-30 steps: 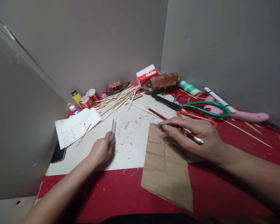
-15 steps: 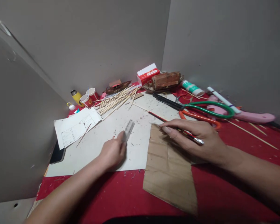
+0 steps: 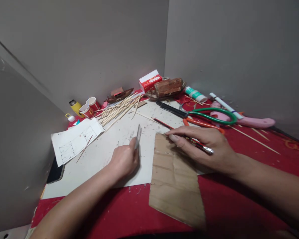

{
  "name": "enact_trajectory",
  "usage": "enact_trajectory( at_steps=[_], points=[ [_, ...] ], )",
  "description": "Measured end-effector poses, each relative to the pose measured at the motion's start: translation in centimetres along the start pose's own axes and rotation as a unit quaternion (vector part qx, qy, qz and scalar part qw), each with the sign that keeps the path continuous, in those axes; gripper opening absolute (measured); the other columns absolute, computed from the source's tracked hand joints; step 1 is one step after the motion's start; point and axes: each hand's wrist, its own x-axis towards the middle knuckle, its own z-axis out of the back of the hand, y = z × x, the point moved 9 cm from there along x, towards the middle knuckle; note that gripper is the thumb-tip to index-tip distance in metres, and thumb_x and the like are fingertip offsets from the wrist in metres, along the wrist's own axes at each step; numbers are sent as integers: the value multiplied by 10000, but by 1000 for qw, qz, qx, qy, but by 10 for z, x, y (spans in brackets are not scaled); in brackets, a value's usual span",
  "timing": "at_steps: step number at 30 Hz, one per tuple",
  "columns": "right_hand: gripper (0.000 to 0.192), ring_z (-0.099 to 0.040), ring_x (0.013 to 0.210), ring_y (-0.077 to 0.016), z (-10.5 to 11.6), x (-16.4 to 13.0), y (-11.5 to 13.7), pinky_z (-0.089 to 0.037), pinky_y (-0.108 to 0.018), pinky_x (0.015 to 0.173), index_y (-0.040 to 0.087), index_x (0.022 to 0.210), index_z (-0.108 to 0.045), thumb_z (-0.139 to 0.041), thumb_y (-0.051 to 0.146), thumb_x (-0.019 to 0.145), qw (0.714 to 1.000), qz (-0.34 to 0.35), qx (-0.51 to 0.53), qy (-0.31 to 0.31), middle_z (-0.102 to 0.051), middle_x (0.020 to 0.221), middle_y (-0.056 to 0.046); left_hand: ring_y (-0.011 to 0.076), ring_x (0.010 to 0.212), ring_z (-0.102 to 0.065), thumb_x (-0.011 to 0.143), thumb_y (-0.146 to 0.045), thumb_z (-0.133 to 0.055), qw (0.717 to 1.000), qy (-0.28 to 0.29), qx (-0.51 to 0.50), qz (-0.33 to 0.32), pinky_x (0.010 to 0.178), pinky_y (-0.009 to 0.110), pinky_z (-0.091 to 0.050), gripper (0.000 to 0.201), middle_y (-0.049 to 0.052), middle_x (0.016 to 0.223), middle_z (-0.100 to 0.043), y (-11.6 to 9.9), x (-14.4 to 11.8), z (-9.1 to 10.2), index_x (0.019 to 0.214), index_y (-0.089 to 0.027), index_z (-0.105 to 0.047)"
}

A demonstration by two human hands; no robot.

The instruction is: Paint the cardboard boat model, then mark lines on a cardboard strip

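Note:
A short clear ruler (image 3: 138, 135) stands out of my left hand (image 3: 126, 160), its fingers closed round the lower end, above the white sheet (image 3: 99, 169). My right hand (image 3: 204, 146) is closed on a brown cardboard piece (image 3: 175, 186) at its top edge, thumb over the front. That same hand also keeps a red-and-black pencil (image 3: 198, 144) between its fingers, the silver end pointing right and the tip to the upper left. Creases run across the cardboard, and its lower part reaches over the red table cover (image 3: 122, 209).
Bamboo sticks (image 3: 119, 111) lie in a heap behind the hands, near two model boats (image 3: 168, 88). Green-and-orange-handled scissors (image 3: 211, 115) and a pink tool (image 3: 259, 122) lie right. At left are a drawing (image 3: 76, 139), a phone (image 3: 56, 171) and paper cups (image 3: 87, 111).
The ruler has turned from its broad face to nearly edge-on in my left hand. The whole view has shifted slightly. My right hand keeps its hold on the cardboard and pencil.

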Motion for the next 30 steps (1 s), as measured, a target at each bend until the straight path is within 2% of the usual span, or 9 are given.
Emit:
enact_trajectory(
  at_steps=[5,9,12,17,21,23,25,27,30],
  points=[
    [137,-733,693,-144,2,1,1,-591,-228,655,201,967,-687,-590,135,897,1000,11,-3,-2,-779,860,-40,311,932,-707,951,-285,-431,999,-36,7,-7,753,373,-493,610,169,1052,-744,-4,22,14,1529,-135,-307],
    [139,-731,692,-145,2,0,1,-589,-230,644,206,972,-684,-590,136,898,1000,7,-4,2,-778,859,-37,290,1044,-683,942,-244,-459,999,-48,-16,-3,824,351,-480,545,148,1196,-713,13,25,20,1483,-190,-424],
    [144,-730,695,-152,4,1,1,-592,-247,651,217,973,-684,-579,144,906,1000,-2,-3,0,-776,855,-35,291,992,-695,941,-264,-464,999,-37,-6,23,781,340,-469,490,138,1129,-737,39,8,18,1427,-222,-509],
    [129,-731,703,-154,6,3,3,-592,-251,649,216,968,-681,-576,162,915,1000,-2,1,-1,-772,847,-37,262,771,-692,927,-344,-439,993,-22,3,117,639,309,-425,450,108,887,-754,108,-44,20,1329,-213,-592],
    [142,-730,700,-158,6,2,2,-597,-260,657,223,970,-685,-576,156,909,1000,-7,1,-2,-776,855,-38,259,719,-681,866,-420,-500,988,11,0,153,617,319,-438,438,87,867,-749,135,-72,28,1214,-213,-666],
    [141,-732,709,-157,6,2,2,-600,-261,666,219,968,-685,-574,155,909,1000,-4,-3,-8,-778,868,-41,258,739,-683,854,-465,-518,986,-49,15,161,635,333,-462,468,99,959,-749,129,-73,46,1214,-206,-668],
    [134,-732,712,-154,6,1,1,-602,-262,672,213,963,-684,-575,155,910,1000,-2,-7,-13,-779,875,-42,240,757,-683,879,-427,-503,984,-117,13,131,691,342,-486,430,103,989,-745,106,-62,61,1200,-200,-675],
    [128,-731,710,-150,6,2,1,-603,-259,676,206,959,-681,-574,154,911,1000,-1,-9,-17,-778,871,-44,221,817,-686,911,-336,-479,988,-145,-23,52,753,329,-497,343,99,1011,-743,70,-37,65,1135,-205,-703],
    [125,-731,703,-151,8,3,1,-601,-256,667,205,950,-680,-574,152,910,1000,0,-11,-24,-776,855,-42,208,894,-676,912,-234,-501,985,-125,-67,-93,805,302,-492,260,85,1035,-736,11,13,55,1059,-204,-713]
  ],
)
